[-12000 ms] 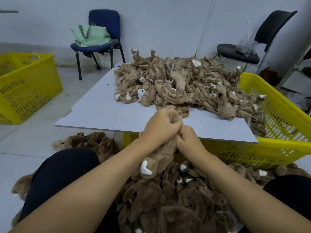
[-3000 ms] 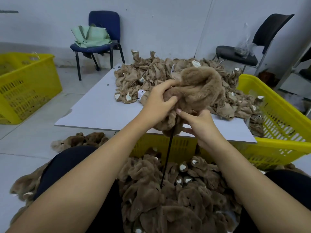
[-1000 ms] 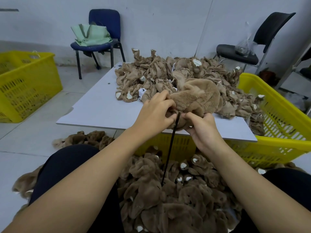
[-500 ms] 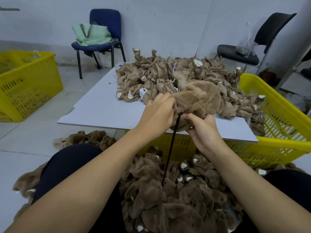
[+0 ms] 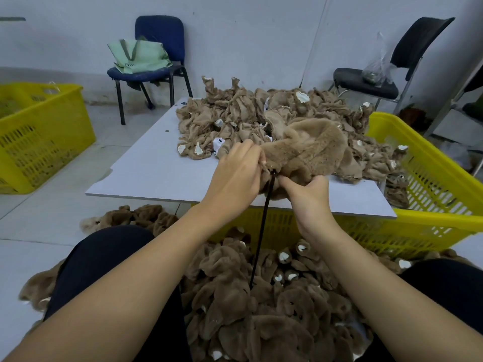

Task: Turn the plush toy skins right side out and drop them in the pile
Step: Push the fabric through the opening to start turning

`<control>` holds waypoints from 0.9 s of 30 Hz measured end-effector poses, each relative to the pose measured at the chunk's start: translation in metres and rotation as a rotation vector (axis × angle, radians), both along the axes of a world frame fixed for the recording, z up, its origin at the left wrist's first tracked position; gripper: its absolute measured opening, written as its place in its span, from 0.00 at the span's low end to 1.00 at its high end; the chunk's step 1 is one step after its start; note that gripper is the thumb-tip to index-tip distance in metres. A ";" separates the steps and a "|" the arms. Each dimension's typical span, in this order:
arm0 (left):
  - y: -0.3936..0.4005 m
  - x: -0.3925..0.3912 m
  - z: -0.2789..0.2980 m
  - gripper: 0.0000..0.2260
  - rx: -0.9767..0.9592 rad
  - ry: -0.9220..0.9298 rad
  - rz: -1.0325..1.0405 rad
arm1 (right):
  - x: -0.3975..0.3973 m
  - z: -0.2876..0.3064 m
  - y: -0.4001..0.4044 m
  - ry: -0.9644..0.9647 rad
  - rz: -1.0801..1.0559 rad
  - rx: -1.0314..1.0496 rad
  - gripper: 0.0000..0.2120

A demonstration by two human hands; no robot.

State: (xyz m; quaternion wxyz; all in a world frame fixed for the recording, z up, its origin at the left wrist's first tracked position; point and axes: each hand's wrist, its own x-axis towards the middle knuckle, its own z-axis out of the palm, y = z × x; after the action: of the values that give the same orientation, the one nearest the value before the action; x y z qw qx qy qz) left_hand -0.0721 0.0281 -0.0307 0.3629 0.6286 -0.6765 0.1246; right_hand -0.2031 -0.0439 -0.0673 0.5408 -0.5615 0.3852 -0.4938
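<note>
A: What lies nearest?

B: A heap of furry brown toy skins (image 5: 261,304) on the floor between the person's dark-clad knees, fur side out, with small white patches showing here and there. More brown fur spills past the left knee (image 5: 104,259).

A: And the thin black rod (image 5: 261,231)?

B: It stands up out of that heap, leaning a little, and its top disappears into the skin (image 5: 308,150) that the hands hold.

A: How do the hands sit?

B: The left hand (image 5: 235,178) has its fingers curled round the skin's lower edge, right beside the rod's top. The right hand (image 5: 308,194) pinches the same edge from below, thumb and fingers closed on the fabric. The two hands are close together, the rod between them.

A: Where is that skin?

B: Raised over the near edge of the white table (image 5: 156,176), its fluffy side outward, bulging toward the far pile.

A: Which far pile?

B: Paler, smooth-sided skins (image 5: 235,118) are heaped on the table's far half, reaching its right edge.

A: What surrounds the table?

B: A yellow crate (image 5: 431,184) sits under and beside its right edge; another yellow crate (image 5: 39,134) stands well apart on the left. By the wall, a blue chair (image 5: 156,48) carries a green bag (image 5: 138,56), and a black chair (image 5: 379,74) holds a clear plastic bag (image 5: 377,66).
</note>
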 end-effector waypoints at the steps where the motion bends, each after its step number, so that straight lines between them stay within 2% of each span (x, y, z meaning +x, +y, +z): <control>1: 0.000 0.002 0.000 0.05 -0.014 0.006 0.006 | 0.002 0.000 0.002 -0.007 -0.014 -0.032 0.05; 3: 0.001 0.005 0.001 0.05 -0.054 -0.009 0.009 | 0.004 0.002 0.006 -0.026 -0.041 -0.089 0.05; 7: 0.006 0.006 0.000 0.05 -0.135 -0.104 -0.043 | 0.002 0.011 0.014 -0.094 -0.048 -0.192 0.16; 14: 0.011 0.005 -0.009 0.07 -0.257 -0.209 -0.100 | -0.006 0.007 0.018 -0.114 -0.042 -0.259 0.15; 20: 0.014 0.011 -0.018 0.05 -0.341 -0.391 -0.143 | -0.010 0.002 0.022 -0.101 -0.028 -0.295 0.15; 24: 0.020 0.011 -0.022 0.07 -0.228 -0.422 -0.210 | -0.012 -0.007 0.021 -0.024 0.004 -0.271 0.11; 27: 0.028 0.014 -0.022 0.04 -0.084 -0.455 -0.290 | -0.012 -0.019 0.022 0.046 0.059 -0.203 0.08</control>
State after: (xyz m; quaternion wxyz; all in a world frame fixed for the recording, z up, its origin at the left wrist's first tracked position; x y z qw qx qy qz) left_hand -0.0577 0.0559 -0.0530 0.2412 0.4652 -0.8179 0.2374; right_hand -0.2148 -0.0217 -0.0867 0.4865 -0.6356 0.3287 -0.5012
